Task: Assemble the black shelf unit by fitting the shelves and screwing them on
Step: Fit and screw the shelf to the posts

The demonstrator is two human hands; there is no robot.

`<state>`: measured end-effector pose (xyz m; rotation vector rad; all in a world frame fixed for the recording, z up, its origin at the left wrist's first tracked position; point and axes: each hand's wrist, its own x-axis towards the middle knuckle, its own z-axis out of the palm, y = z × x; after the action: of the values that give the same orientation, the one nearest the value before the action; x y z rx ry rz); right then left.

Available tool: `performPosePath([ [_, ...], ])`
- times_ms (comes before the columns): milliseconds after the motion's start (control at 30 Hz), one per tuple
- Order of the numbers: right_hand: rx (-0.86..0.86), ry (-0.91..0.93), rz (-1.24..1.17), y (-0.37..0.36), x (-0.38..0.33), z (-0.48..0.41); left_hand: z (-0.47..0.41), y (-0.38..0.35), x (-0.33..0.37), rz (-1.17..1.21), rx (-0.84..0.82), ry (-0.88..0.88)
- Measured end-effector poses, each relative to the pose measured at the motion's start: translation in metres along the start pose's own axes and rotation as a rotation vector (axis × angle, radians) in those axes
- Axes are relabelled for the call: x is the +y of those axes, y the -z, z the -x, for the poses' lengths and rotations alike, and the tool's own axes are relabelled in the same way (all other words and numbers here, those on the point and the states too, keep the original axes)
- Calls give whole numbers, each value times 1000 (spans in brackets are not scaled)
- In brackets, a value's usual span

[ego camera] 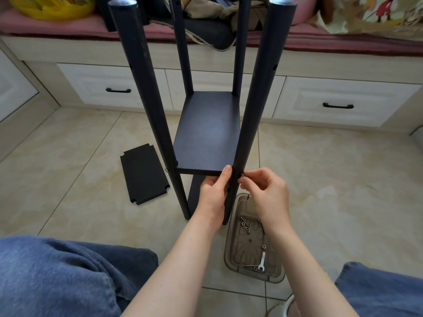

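Note:
The black shelf unit stands upright on the tiled floor, with black round posts and a fitted black shelf between them. My left hand holds the shelf's near right corner from below, thumb on its front edge. My right hand pinches a small screw against the near right post at shelf height. A lower shelf shows partly beneath. A loose black shelf panel with notched corners lies flat on the floor to the left.
A clear plastic tray by the near right post holds several screws, nuts and a small white wrench. Behind stands a bench with white drawers and cushions on top. My blue-trousered knees fill the lower corners.

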<state>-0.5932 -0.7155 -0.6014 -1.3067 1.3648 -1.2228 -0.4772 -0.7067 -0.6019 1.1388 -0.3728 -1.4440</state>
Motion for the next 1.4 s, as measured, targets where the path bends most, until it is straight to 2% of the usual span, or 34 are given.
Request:
performPosePath([
  [67, 3, 38, 91, 0, -2, -1, 1, 0, 0, -15, -1, -1],
  [200, -17, -89, -86, 2, -6, -2, 1, 1, 0, 9, -9, -3],
  [267, -5, -101, -89, 1, -7, -1, 0, 1, 0, -4, -7, 0],
  [467, 58, 73, 169, -2, -9, 1, 0, 1, -1, -10, -19, -1],
  [900, 62, 307, 352, -1, -4, 8, -5, 4, -3, 85, -91, -36],
  [1067, 80, 216, 249, -3, -4, 6, -4, 4, -1, 77, -103, -32],
  [1233, 83, -150, -184, -3, -7, 5, -3, 1, 0, 90, -103, -42],
  [1400, 86, -33, 0, -6, -8, 6, -2, 1, 0, 88, -92, -45],
])
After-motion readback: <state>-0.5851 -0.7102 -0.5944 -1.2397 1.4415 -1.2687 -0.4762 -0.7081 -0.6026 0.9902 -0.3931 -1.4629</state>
